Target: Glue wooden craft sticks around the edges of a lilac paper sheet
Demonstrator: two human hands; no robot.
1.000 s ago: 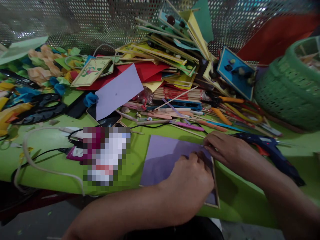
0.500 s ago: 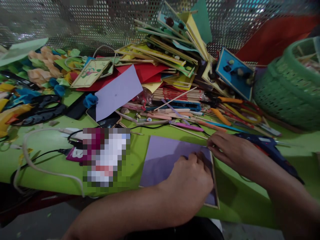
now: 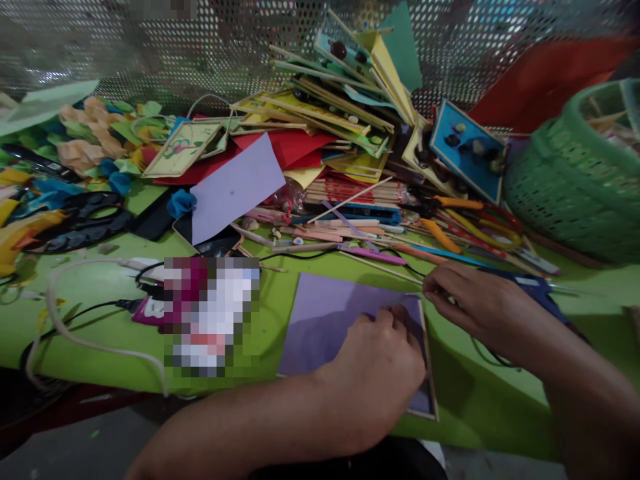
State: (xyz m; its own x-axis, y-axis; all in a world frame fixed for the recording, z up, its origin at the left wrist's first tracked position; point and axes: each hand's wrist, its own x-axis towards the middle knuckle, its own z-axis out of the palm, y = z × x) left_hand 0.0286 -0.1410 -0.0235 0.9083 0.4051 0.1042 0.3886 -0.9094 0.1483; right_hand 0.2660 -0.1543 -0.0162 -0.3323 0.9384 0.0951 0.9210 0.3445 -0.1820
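A purple card [image 3: 320,313] lies flat on the green table. Thin wooden sticks line its right side [image 3: 430,360] and part of its bottom edge. My left hand [image 3: 383,367] bears down on the card's right half, fingers curled inward and their tips mostly hidden. Just beyond the top right corner, my right hand [image 3: 453,297] has its fingers pinched together; whatever is between them is too small to make out. One loose thin stick [image 3: 377,268] runs along the table towards the right fingertips. Partly behind my right forearm is a blue glue gun [image 3: 533,290].
A pile of framed cards [image 3: 320,110] fills the back. Pliers [image 3: 437,237], pens and sticks lie before it. A green basket [image 3: 565,180] stands right. On the left are a blurred-out phone [image 3: 215,320], a white cable [image 3: 100,343] and black scissors [image 3: 90,217].
My right hand has shifted slightly right, off the card's top right corner. The glue gun behind my right arm has moved a little. My left hand stays on the card.
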